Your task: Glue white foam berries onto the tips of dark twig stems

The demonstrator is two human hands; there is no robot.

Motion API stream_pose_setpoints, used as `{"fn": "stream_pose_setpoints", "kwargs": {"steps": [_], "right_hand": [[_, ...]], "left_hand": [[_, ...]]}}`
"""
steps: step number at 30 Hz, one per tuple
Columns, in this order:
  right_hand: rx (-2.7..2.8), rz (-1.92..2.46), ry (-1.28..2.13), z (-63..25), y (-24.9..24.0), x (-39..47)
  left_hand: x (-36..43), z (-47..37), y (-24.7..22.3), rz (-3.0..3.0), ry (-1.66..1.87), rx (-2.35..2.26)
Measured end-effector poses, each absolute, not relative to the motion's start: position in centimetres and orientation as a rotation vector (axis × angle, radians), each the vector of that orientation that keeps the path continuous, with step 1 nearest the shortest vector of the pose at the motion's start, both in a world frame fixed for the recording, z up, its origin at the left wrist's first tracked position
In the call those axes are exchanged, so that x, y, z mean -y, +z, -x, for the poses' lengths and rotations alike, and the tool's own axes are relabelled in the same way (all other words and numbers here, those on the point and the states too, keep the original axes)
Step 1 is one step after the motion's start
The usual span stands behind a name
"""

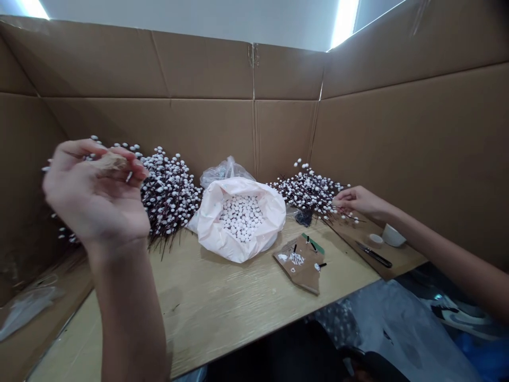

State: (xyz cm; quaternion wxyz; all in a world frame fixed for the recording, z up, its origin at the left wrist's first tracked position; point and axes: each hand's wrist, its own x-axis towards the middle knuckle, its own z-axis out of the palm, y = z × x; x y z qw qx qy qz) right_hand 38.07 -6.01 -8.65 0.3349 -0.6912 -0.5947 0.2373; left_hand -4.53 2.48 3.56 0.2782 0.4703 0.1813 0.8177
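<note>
My left hand (pixel 99 191) is raised at the left, its fingers closed round a small beige piece (pixel 109 162) that I cannot make out clearly. Behind it stands a thick bunch of dark stems with white berries (pixel 169 185). At the right, my right hand (pixel 356 201) pinches at the edge of another bunch of white-berried stems (pixel 308 185); what lies between its fingertips is too small to tell. Between the two bunches sits an open white bag (pixel 207 228) holding many small white balls (pixel 242 217).
A cardboard piece (pixel 304 273) with white smears and small black sticks lies right of the bag. Farther right are a knife (pixel 374 254), a tape roll (pixel 375 241) and a white cup (pixel 393 235). Cardboard walls (pixel 210 69) enclose the table (pixel 210 318).
</note>
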Motion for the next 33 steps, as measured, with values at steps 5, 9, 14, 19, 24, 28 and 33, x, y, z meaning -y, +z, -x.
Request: {"fn": "stream_pose_setpoints", "kwargs": {"steps": [5,9,14,19,24,28,33], "right_hand": [[1.296,1.409,0.739,-32.7,-7.3,5.9],[1.247,1.11,0.823,-27.4,-7.1,5.1],[1.226,0.921,0.857,-22.3,-7.9,3.6],[1.201,0.81,0.968,-19.0,-9.6,2.0],[1.151,0.795,1.067,-17.1,-11.1,1.1],[1.141,0.8,1.083,-16.4,-11.9,0.6],[1.129,0.83,1.1,-15.8,-12.8,0.4]], "left_hand": [[-2.3,1.5,1.5,-1.485,1.704,-0.455],[-2.1,-0.9,-1.5,-1.789,1.028,-0.588],[-1.5,-1.9,-5.7,-1.902,0.511,-0.552],[-0.9,-1.2,-8.3,-1.733,0.598,-0.513],[-1.0,-0.5,-10.4,-1.595,0.812,-0.575],[-1.0,-0.5,-12.0,-1.515,0.864,-0.534],[-0.8,-1.0,-13.0,-1.437,0.954,-0.599]]}}
